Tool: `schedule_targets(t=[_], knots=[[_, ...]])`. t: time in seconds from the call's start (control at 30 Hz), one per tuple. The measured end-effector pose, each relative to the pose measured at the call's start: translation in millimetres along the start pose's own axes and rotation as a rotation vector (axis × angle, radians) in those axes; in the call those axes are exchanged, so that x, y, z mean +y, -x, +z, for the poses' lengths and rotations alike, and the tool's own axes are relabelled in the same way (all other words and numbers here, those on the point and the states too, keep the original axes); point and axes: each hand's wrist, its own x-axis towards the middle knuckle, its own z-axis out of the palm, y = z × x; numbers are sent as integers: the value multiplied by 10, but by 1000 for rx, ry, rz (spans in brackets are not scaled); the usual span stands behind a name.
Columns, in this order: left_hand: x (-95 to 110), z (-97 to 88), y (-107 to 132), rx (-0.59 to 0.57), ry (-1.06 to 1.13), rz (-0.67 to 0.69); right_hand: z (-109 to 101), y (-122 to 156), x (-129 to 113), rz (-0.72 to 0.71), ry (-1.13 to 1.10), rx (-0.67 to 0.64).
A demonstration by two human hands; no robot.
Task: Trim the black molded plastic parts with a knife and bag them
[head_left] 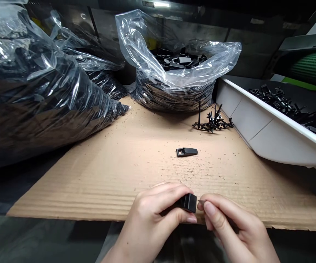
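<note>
My left hand (158,208) is closed around a black plastic part (190,203), with its squared end sticking out between thumb and fingers. Close to that end, my right hand (230,223) pinches a small pointed blade (201,202); only its tip shows, a short gap from the part. The rest of the blade is hidden by the fingers. Farther back on the cardboard lies another black plastic piece (187,152), tapered, with a square opening at its left end. Tiny dark shavings are scattered around it.
A cardboard sheet (100,171) covers the work surface. Behind stands an open clear bag (174,86) of black parts. A large filled bag (42,98) bulges at left. Black sprue scraps (213,121) lie beside a white bin (270,126) holding more black pieces.
</note>
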Motion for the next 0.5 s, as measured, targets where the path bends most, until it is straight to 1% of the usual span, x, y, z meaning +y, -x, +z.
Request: schedule_targets(t=[0.1, 0.2, 0.4, 0.5], knots=[[2, -3, -6, -9, 24, -14, 5, 8, 17, -19, 11, 1], [-8, -6, 2, 1, 26, 2, 16, 6, 24, -36, 17, 1], [-11, -5, 18, -1, 5, 35, 16, -4, -17, -52, -3, -43], [-3, -2, 10, -24, -25, 4, -34, -10, -11, 7, -47, -59]])
